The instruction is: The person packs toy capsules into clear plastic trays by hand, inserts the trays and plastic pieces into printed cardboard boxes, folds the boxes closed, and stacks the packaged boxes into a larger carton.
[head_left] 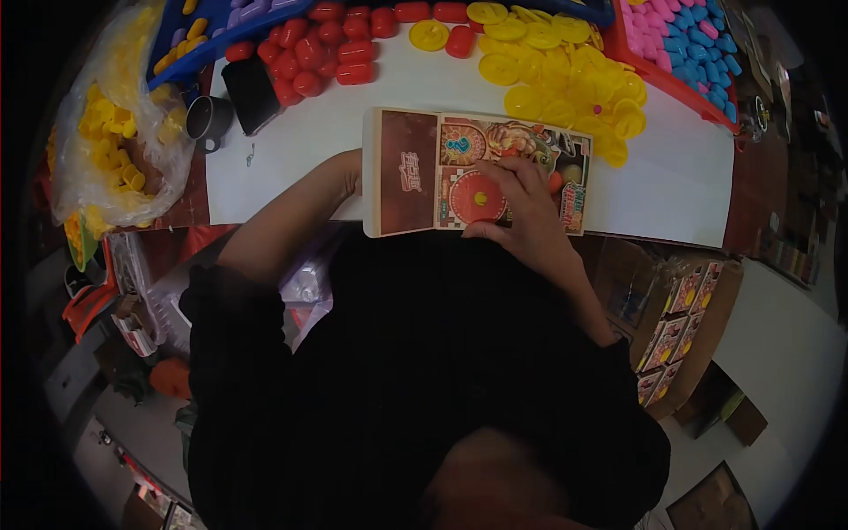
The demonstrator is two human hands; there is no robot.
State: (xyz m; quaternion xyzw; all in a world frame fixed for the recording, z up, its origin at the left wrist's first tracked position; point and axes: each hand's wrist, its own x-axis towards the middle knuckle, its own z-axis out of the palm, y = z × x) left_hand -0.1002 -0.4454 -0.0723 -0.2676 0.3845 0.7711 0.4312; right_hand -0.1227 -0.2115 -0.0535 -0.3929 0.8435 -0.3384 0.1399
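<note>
A printed cardboard box (406, 185) with a brown flap-like left part and food pictures on its face is at the front of the white table. My right hand (539, 212) lies across this face, fingers bent over the pictures and thumb by the lower edge, holding the box. At the box's left edge, my left hand (355, 173) reaches behind it; its fingers are hidden. Yellow round plastic discs (574, 79) are heaped just beyond the box. Red plastic capsule-shaped pieces (309, 57) lie at the back left.
Back left are a dark mug (208, 119), a black phone-like slab (251, 93), a blue tray (212, 44) and a bag of yellow pieces (115, 132). A red tray (680, 88) holds pink and blue pieces. A carton (702, 327) of printed boxes stands at right.
</note>
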